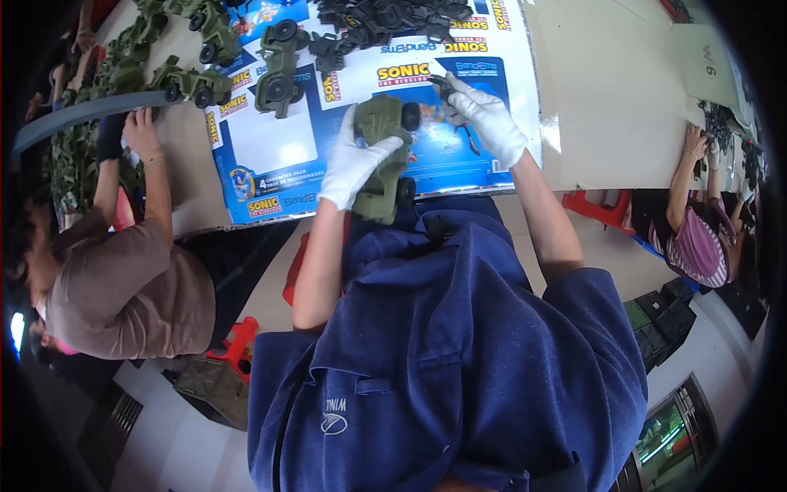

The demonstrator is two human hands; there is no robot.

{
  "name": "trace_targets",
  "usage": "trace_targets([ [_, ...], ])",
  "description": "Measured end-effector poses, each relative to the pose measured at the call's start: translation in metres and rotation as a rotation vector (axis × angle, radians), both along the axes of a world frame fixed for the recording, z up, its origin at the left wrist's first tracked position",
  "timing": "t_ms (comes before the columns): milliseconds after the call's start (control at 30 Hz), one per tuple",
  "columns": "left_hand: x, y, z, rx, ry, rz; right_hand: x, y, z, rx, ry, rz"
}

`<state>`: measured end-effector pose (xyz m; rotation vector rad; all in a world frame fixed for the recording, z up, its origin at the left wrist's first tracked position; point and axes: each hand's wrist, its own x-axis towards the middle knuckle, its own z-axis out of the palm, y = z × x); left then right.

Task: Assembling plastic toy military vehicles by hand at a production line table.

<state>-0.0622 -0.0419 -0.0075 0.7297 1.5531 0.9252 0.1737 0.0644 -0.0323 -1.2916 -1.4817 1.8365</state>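
Olive-green toy vehicle (384, 184) in the white-gloved left hand (354, 164), over the near edge of the surface (602, 107); gripped round the body, wheels (406, 193) to the right, probably for steadiness; in the gloved right hand (488, 123), a small dark part (441, 86) pinched, seemingly for fine control, exact shape unclear; beyond, on a printed sheet (270, 139), heaped black parts (377, 20) and more green vehicles (279, 70), apparently within easy reach.

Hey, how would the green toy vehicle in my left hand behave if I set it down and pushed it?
The green toy vehicle would probably roll if set on its round black wheels. Its body has a molded, solid-looking shape, so it's likely stiff, not floppy. It seems fairly light, since your left hand alone holds it.
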Motion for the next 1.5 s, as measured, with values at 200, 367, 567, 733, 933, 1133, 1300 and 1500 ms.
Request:
trace_targets([
  [200,0.032,0.012,0.078,-0.074,-0.224,-0.252,0.014,-0.007,0.053,-0.323,0.578,0.008],
  [367,0.047,0.012,0.076,-0.056,-0.222,-0.178,0.037,0.005,0.017,-0.289,0.528,0.149],
  [567,0.053,0.01,0.086,-0.077,-0.213,-0.166,0.035,0.009,0.037,-0.281,0.56,0.212],
  [733,0.052,0.012,0.091,-0.093,-0.233,-0.182,0.031,0.007,0.039,-0.244,0.617,0.202],
  [933,0.046,0.011,0.089,0.016,-0.244,-0.196,0.027,0.001,0.044,-0.244,0.526,0.179],
  [1133,0.039,0.012,0.089,-0.017,-0.241,-0.196,0.02,-0.001,0.053,-0.186,0.47,0.16],
  [1300,0.038,0.012,0.092,0.011,-0.25,-0.184,0.02,0.003,0.054,-0.185,0.586,0.179],
  [1500,0.045,0.015,0.104,-0.007,-0.289,-0.169,0.021,0.006,0.058,-0.212,0.625,0.149],
])
